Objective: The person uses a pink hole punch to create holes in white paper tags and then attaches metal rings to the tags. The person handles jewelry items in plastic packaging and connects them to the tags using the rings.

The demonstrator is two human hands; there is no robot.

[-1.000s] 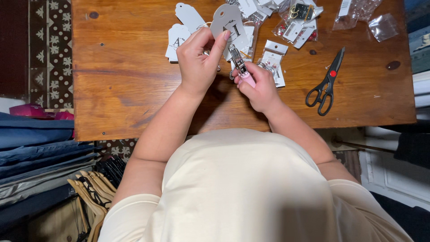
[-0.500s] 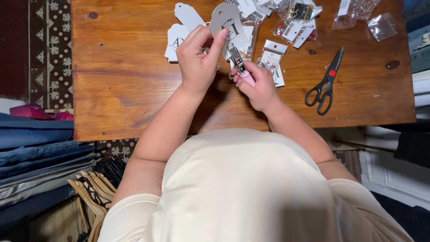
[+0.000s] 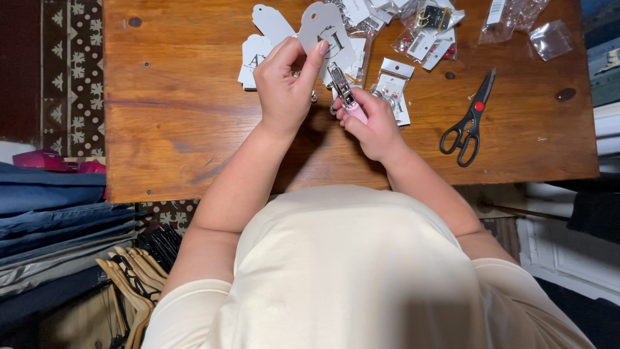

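My left hand (image 3: 284, 87) pinches a grey card tag (image 3: 326, 32) by its lower edge and holds it upright above the wooden table (image 3: 174, 123). My right hand (image 3: 373, 123) grips a small metal tool with a pink handle (image 3: 347, 100), its tip pointing up at the tag. The two hands are almost touching. More white card tags (image 3: 265, 32) lie flat on the table just behind my left hand.
Black scissors (image 3: 468, 119) with a red pivot lie to the right. Small clear packets of jewellery (image 3: 429, 26) are scattered along the far edge. Folded clothes (image 3: 58, 220) and wooden hangers (image 3: 126, 284) sit to the left below the table.
The hands have shifted very slightly; the tag and the pink-handled tool stay in the same grip.
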